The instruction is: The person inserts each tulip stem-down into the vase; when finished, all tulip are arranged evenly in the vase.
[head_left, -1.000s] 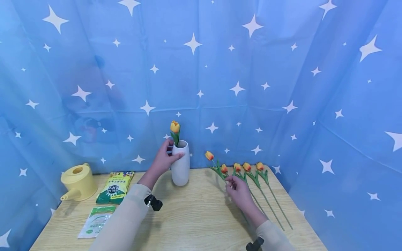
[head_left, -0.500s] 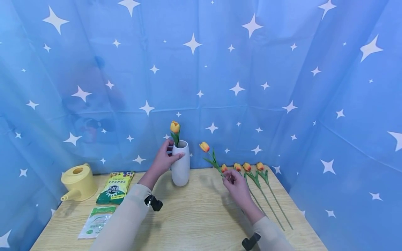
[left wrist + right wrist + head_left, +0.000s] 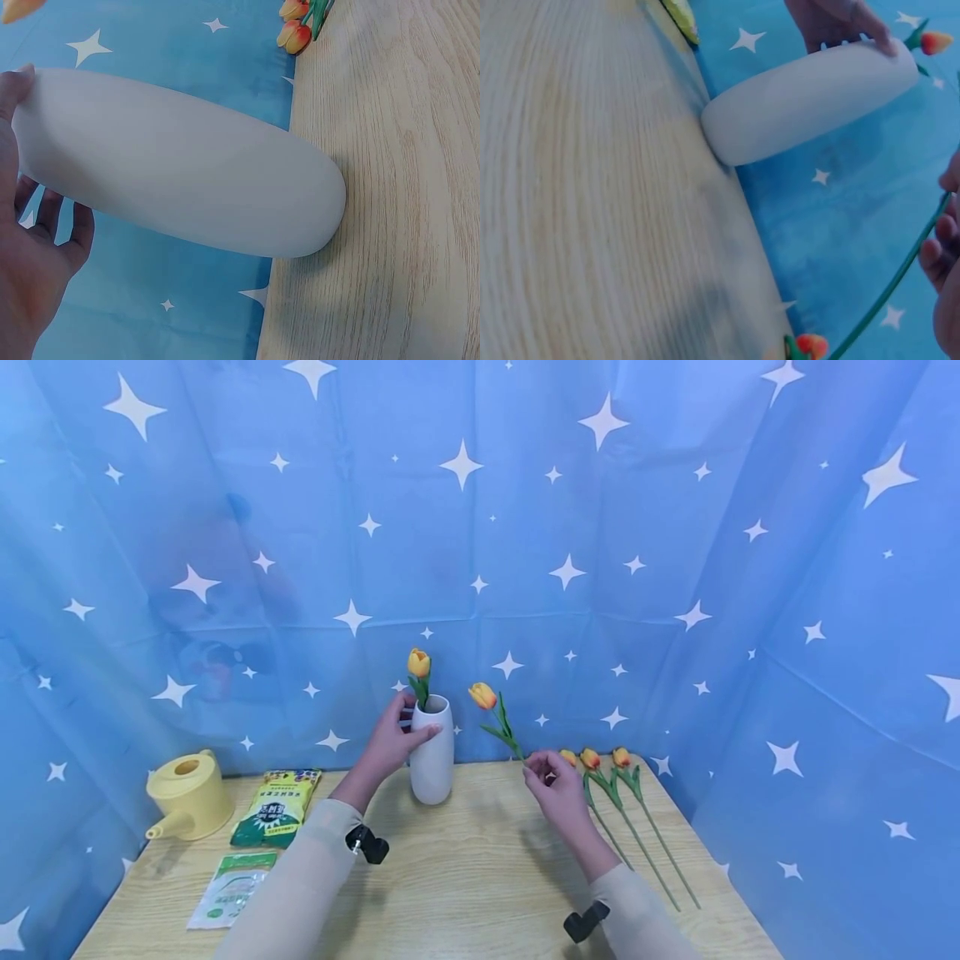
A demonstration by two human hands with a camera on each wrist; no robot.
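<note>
A white vase (image 3: 432,760) stands upright near the back of the table, one yellow-orange tulip (image 3: 419,663) in its mouth. My left hand (image 3: 392,739) grips the vase near its rim, thumb across the front; the left wrist view shows the vase (image 3: 187,161) with fingers around its upper end. To the right, my right hand (image 3: 557,787) pinches the green stem (image 3: 900,274) of another tulip (image 3: 482,696), held above the table with its bloom tilted toward the vase. Several more tulips (image 3: 621,810) lie on the table beyond the right hand, partly hidden by it.
At the left of the wooden table (image 3: 450,877) stand a yellow watering can (image 3: 197,802), a green and yellow bag (image 3: 276,810) and a small white and green packet (image 3: 232,891). A blue starred curtain (image 3: 480,552) hangs behind the table.
My right hand has lifted the tulip from beside the others and moved it left and up, toward the vase. The left hand and the vase have stayed in place.
</note>
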